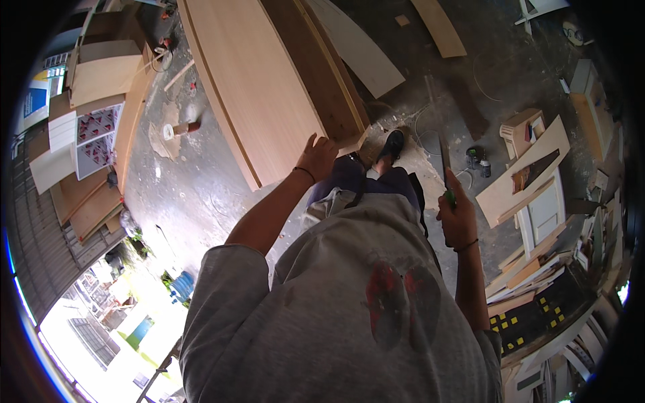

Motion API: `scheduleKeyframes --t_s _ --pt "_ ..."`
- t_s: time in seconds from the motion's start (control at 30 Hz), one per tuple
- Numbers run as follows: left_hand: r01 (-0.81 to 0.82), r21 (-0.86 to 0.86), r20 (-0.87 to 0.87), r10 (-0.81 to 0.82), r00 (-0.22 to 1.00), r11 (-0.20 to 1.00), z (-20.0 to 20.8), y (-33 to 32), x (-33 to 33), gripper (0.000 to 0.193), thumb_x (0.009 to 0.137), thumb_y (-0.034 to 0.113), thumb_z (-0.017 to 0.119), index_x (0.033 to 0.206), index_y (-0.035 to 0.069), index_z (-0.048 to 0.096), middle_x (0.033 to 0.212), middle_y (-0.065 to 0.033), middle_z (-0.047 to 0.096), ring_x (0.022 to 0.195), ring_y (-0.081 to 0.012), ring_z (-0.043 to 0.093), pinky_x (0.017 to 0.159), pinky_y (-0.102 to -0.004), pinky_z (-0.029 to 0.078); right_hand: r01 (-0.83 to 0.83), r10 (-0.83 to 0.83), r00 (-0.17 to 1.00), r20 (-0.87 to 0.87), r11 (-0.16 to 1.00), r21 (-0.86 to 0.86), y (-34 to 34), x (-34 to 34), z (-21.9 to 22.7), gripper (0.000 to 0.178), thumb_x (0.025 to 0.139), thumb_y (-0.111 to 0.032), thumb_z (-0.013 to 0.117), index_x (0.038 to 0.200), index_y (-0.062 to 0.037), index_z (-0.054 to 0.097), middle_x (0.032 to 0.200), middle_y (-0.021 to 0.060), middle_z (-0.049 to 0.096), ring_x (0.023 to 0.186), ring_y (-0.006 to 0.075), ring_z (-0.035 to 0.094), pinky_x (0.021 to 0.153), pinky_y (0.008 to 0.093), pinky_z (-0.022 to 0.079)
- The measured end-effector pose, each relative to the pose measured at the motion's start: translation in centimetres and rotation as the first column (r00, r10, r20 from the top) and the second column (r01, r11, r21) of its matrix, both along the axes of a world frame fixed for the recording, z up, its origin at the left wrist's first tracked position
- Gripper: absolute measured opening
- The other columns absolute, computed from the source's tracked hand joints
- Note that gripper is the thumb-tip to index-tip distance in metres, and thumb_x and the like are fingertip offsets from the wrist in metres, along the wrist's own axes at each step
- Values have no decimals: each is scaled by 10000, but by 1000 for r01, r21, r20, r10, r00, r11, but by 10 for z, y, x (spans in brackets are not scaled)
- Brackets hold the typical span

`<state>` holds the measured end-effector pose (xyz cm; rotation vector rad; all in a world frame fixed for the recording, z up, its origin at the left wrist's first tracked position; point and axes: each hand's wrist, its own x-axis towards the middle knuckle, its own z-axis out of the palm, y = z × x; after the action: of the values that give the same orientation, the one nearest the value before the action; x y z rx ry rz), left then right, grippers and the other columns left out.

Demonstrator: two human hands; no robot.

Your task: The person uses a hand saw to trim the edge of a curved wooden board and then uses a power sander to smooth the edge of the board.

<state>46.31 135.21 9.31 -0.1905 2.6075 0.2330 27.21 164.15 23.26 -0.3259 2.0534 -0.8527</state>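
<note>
My left hand (318, 158) rests at the near end of a large light-wood panel (259, 87), part of a long wooden box-like piece. Its fingers are partly spread along the edge and appear to touch the wood. Beside this panel runs the darker, recessed inner side (312, 64) of the same piece. Off to my right, my right hand (458, 218) is closed around the green handle of a long narrow-bladed tool (444, 156). The blade points away from me and its far end is blurred. What kind of tool it is cannot be made out.
A dark shoe (394, 144) is on the concrete floor beyond the box. Small dark bottle-like items (478, 161) stand right of the tool. Farther right are a cut-out board (527, 171) and stacked wood offcuts (531, 272). More boards (101, 74) lean at left; a pale board (363, 57) lies ahead.
</note>
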Motion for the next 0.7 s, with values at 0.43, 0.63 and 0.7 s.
scheduleKeyframes --t_s 0.43,0.63,0.7 --pt "-746 196 -138 771 621 636 -34 -11 71 1104 552 546 784 1442 184 241 1516 -187 45 1405 -358 31 1066 -626 103 -726 747 664 36 633 268 -138 23 38 430 849 -86 461 1273 -15 472 964 276 599 924 403 581 783 458 455" --pt "-738 225 -51 764 643 636 -34 -18 70 1178 537 687 708 1467 210 165 1522 -188 -5 1409 -347 -40 1073 -623 20 -848 876 445 188 344 404 -213 49 31 421 842 -92 446 1246 17 488 910 272 608 852 388 603 754 418 471" --pt "-740 265 -25 771 636 618 -33 -18 68 1152 559 683 695 1469 249 140 1532 -141 -17 1414 -318 -37 1082 -614 5 -859 877 401 264 260 441 -233 58 36 430 844 -102 434 1252 25 478 932 268 611 866 386 605 765 420 473"
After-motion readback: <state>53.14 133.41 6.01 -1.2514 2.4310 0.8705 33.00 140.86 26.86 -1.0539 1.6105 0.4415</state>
